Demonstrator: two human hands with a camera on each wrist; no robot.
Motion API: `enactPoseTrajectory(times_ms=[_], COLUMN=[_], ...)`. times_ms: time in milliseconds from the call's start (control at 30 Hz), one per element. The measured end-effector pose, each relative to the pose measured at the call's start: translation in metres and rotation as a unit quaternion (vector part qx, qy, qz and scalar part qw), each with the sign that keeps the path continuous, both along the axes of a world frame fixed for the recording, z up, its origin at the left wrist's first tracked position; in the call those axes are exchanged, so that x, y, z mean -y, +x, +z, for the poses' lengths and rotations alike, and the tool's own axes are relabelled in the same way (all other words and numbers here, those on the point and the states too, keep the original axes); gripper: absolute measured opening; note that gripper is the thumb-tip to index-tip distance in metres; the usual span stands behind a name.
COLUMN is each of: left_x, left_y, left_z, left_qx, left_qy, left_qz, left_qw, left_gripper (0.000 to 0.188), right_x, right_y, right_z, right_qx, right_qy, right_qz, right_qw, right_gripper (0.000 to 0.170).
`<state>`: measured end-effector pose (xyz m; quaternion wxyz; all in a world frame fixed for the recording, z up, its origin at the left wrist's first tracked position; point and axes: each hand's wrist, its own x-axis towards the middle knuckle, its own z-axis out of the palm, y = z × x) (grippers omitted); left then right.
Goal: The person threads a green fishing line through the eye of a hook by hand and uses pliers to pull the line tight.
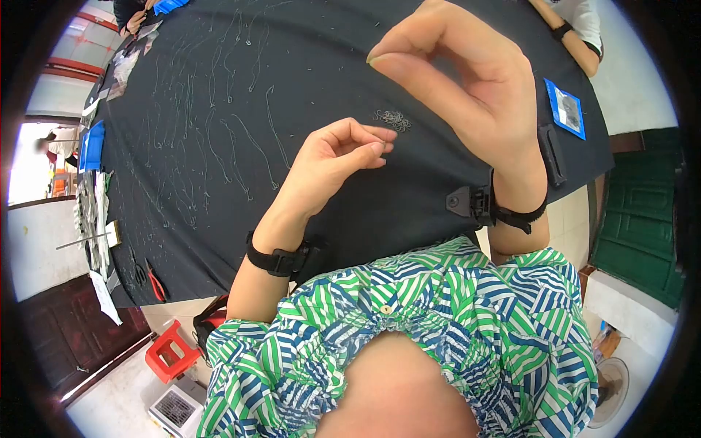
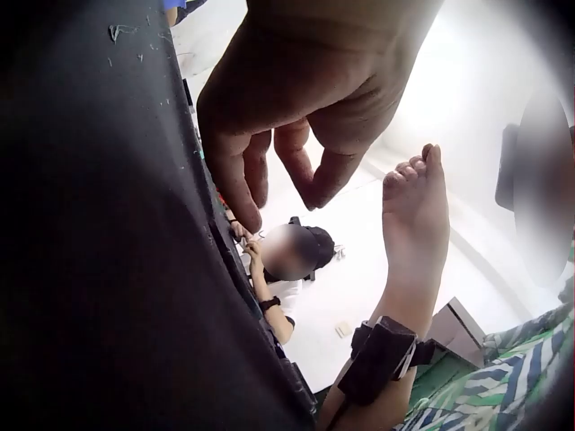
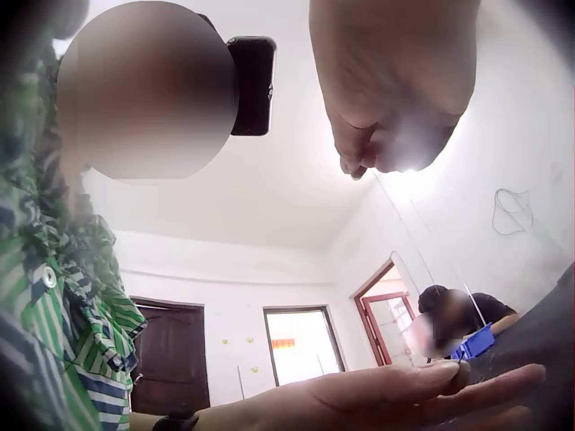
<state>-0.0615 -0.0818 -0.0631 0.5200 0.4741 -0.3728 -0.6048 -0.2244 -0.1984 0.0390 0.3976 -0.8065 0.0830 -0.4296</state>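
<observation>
In the head view my left hand (image 1: pixel 328 160) is low over the black-covered table, its thumb and index finger brought together. A tiny thin hook (image 3: pixel 461 366) shows at those fingertips in the right wrist view. My right hand (image 1: pixel 475 80) is raised higher, to the right and nearer the camera, with thumb and index tips meeting in a pinch. I cannot tell whether a fine line is between those tips. Just beyond the left fingertips lies a small heap of metal fish hooks (image 1: pixel 394 121). Lengths of thin line (image 1: pixel 244 139) with hooks are spread to the left.
Red-handled pliers (image 1: pixel 155 283) lie at the table's near left edge. A blue packet (image 1: pixel 565 109) and a black phone-like object (image 1: pixel 552 155) are at the right. Other people's arms (image 1: pixel 573 44) reach over the far edge. A blue tray (image 1: pixel 92 146) stands at the left edge.
</observation>
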Motion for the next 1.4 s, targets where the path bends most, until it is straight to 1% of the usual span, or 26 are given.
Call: enactPoseTrajectory(times_ms=[67, 167, 267, 300, 467, 567, 600, 700, 800, 833, 867, 900, 967, 1000, 1100, 1200, 1300, 1400], left_x=[-0.001, -0.002, -0.002, -0.003, -0.005, -0.006, -0.007, -0.007, -0.007, -0.007, -0.009, -0.010, -0.009, -0.009, -0.012, -0.013, -0.013, -0.013], left_y=[0.000, 0.002, 0.002, 0.002, 0.007, 0.010, 0.011, 0.014, 0.017, 0.018, 0.019, 0.019, 0.020, 0.021, 0.024, 0.027, 0.027, 0.026], left_z=[0.001, 0.002, 0.001, 0.001, 0.005, 0.006, 0.006, 0.004, 0.007, 0.008, 0.009, 0.009, 0.010, 0.011, 0.013, 0.013, 0.014, 0.013], left_qx=[-0.004, -0.008, -0.047, -0.044, -0.037, -0.049, -0.047, -0.035, -0.013, -0.009, -0.006, -0.006, -0.006, -0.004, 0.009, 0.032, 0.036, 0.034], left_qy=[0.017, 0.036, 0.041, 0.042, 0.046, 0.037, 0.032, 0.018, 0.002, -0.004, -0.009, -0.014, -0.026, -0.027, -0.032, -0.035, -0.027, -0.027], left_qz=[-0.010, -0.030, -0.043, -0.041, -0.024, -0.013, -0.009, 0.007, 0.030, 0.035, 0.040, 0.049, 0.064, 0.069, 0.084, 0.094, 0.098, 0.104], left_qw=[1.000, 0.999, 0.997, 0.997, 0.998, 0.998, 0.998, 0.999, 0.999, 0.999, 0.999, 0.999, 0.998, 0.997, 0.996, 0.994, 0.994, 0.994], left_gripper=[0.011, 0.011, 0.010, 0.010, 0.008, 0.007, 0.007, 0.007, 0.008, 0.008, 0.008, 0.009, 0.010, 0.010, 0.011, 0.011, 0.011, 0.011], right_x=[0.002, 0.008, 0.008, 0.009, 0.017, 0.035, 0.037, 0.029, 0.029, 0.024, 0.011, 0.000, -0.010, -0.012, -0.011, -0.009, -0.008, -0.010], right_y=[-0.001, -0.002, -0.005, -0.006, -0.014, -0.022, -0.025, -0.023, -0.020, -0.019, -0.016, -0.013, -0.007, -0.004, 0.002, 0.004, 0.006, 0.007], right_z=[-0.003, -0.007, -0.003, -0.003, -0.010, -0.029, -0.030, -0.022, -0.038, -0.039, -0.039, -0.040, -0.054, -0.063, -0.070, -0.078, -0.081, -0.081], right_qx=[0.000, 0.026, 0.008, 0.002, -0.052, -0.050, -0.073, -0.189, -0.163, -0.167, -0.171, -0.172, -0.210, -0.216, -0.244, -0.218, -0.205, -0.191], right_qy=[0.008, -0.022, -0.071, -0.080, -0.079, -0.052, -0.059, -0.140, -0.190, -0.131, -0.068, -0.005, 0.066, 0.096, 0.144, 0.139, 0.095, 0.077], right_qz=[-0.004, -0.016, -0.076, -0.093, -0.167, -0.126, -0.129, -0.242, -0.293, -0.205, -0.115, -0.024, 0.064, 0.081, 0.091, 0.100, 0.083, 0.064], right_qw=[1.000, 0.999, 0.995, 0.992, 0.981, 0.989, 0.987, 0.941, 0.923, 0.955, 0.976, 0.985, 0.973, 0.968, 0.955, 0.961, 0.971, 0.976], right_gripper=[0.008, 0.007, 0.006, 0.005, 0.003, 0.007, 0.009, 0.012, 0.017, 0.019, 0.021, 0.024, 0.031, 0.034, 0.032, 0.027, 0.021, 0.017])
